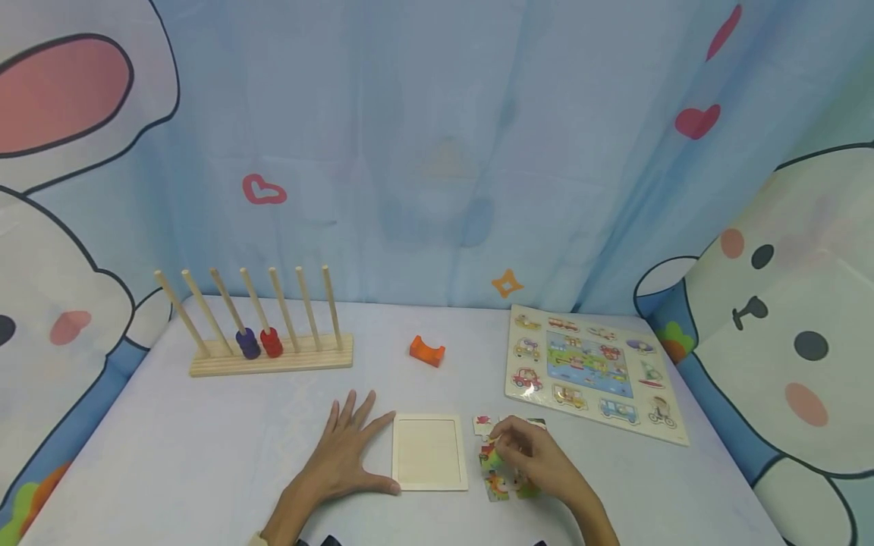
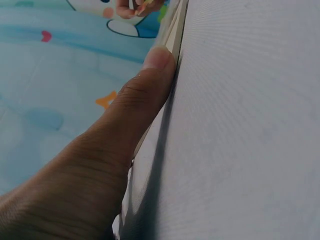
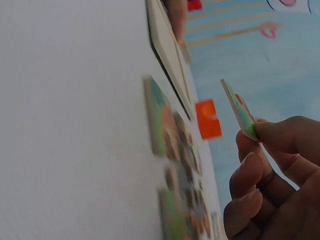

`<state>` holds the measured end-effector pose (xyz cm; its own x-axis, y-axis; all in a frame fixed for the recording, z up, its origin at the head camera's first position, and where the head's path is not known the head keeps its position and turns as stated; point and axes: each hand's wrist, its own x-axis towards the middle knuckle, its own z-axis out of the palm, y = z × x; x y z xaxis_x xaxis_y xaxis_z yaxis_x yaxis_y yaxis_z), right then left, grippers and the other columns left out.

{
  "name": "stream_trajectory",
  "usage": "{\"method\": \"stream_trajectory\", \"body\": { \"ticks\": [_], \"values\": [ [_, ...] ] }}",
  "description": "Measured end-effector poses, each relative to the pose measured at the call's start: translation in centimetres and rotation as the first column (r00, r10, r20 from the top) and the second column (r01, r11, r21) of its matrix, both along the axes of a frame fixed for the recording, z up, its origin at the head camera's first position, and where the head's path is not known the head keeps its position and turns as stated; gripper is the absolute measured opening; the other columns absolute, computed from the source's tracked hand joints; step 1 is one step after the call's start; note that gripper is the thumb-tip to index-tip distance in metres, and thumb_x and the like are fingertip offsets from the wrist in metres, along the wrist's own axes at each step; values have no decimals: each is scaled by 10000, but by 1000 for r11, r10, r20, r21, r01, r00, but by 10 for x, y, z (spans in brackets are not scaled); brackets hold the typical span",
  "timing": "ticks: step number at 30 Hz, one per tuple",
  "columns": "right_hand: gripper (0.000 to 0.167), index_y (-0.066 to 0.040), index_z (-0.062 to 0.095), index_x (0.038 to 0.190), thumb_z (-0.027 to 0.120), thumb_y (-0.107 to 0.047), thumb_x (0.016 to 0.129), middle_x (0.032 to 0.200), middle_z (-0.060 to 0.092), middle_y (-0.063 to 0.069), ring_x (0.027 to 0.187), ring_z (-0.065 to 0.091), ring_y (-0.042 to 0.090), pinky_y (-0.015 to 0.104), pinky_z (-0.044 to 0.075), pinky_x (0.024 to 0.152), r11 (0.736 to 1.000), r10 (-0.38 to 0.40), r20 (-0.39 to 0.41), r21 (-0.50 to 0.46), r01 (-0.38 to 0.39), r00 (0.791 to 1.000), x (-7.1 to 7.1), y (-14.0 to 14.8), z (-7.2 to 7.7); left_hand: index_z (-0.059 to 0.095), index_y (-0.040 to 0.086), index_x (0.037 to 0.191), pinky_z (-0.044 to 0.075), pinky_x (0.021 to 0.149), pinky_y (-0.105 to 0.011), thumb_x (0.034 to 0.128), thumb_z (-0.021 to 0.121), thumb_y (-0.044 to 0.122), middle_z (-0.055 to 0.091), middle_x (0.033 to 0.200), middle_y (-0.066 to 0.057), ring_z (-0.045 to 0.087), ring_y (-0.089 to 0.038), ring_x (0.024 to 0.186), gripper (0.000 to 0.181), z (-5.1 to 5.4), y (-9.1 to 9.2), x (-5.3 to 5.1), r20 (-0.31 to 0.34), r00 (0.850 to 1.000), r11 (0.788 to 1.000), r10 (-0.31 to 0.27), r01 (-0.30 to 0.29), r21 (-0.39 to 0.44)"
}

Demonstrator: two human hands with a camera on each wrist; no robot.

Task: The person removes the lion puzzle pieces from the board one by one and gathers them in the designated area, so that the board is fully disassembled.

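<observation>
My left hand [image 1: 341, 459] is spread flat beside a small square wooden puzzle tray [image 1: 429, 455]. Its thumb and index fingertip touch the tray's left side; in the left wrist view the thumb [image 2: 157, 60] presses at the tray's edge [image 2: 176, 37]. The tray's inside shows bare wood. To its right, my right hand [image 1: 539, 459] is above several colourful jigsaw pieces [image 1: 497, 485], partly covering them. Between thumb and index finger, the right hand pinches one thin jigsaw piece [image 3: 242, 110], held up off the table.
An orange curved block [image 1: 427, 352] lies behind the tray. At the back left stands a wooden peg rack [image 1: 273, 364] with purple beads [image 1: 248, 343] and red beads [image 1: 271, 343]. A vehicle picture puzzle board [image 1: 594, 409] lies at the back right, before a blue curtain [image 1: 437, 152].
</observation>
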<state>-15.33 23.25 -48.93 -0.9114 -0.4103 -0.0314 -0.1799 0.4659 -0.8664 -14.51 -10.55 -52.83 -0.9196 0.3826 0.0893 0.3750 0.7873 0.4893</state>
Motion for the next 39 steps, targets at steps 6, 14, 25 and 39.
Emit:
{"method": "stream_trajectory", "body": {
  "ticks": [6, 14, 25, 39],
  "values": [
    [227, 2, 600, 1079, 613, -179, 942, 940, 623, 125, 722, 601, 143, 265, 533, 638, 997, -71, 34, -30, 72, 997, 3, 33, 8, 428, 270, 1454, -35, 1169, -577, 554, 675, 817, 159, 1595, -116, -1, -387, 1461, 1082, 0, 0, 1, 3, 1000, 1000, 0, 0, 7],
    [304, 37, 579, 1112, 606, -215, 944, 1007, 608, 144, 804, 614, 155, 272, 528, 696, 994, -106, 186, 29, 103, 977, 8, 74, 12, 421, 268, 1458, -31, 1171, -575, 557, 680, 811, 155, 1595, -120, 4, -391, 1461, 1084, 0, 0, 1, -10, 1000, 1000, -6, 6, 8],
    [246, 31, 601, 1080, 616, -146, 911, 846, 585, 66, 726, 536, 142, 247, 459, 621, 995, -48, 302, 97, 19, 952, 11, 92, 5, 425, 281, 1455, -37, 1172, -571, 552, 672, 822, 156, 1597, -106, -3, -381, 1463, 1082, 0, 0, 1, -2, 1000, 1000, 0, 0, 10],
    [226, -7, 623, 987, 677, -192, 869, 717, 533, 18, 608, 485, 104, 219, 416, 528, 976, -128, 222, 202, 82, 967, 12, 81, 2, 426, 263, 1456, -16, 1168, -587, 560, 685, 805, 166, 1593, -124, 16, -402, 1460, 1079, -2, -1, 2, -14, 1000, 1000, -6, 6, 15]
  ]
}}
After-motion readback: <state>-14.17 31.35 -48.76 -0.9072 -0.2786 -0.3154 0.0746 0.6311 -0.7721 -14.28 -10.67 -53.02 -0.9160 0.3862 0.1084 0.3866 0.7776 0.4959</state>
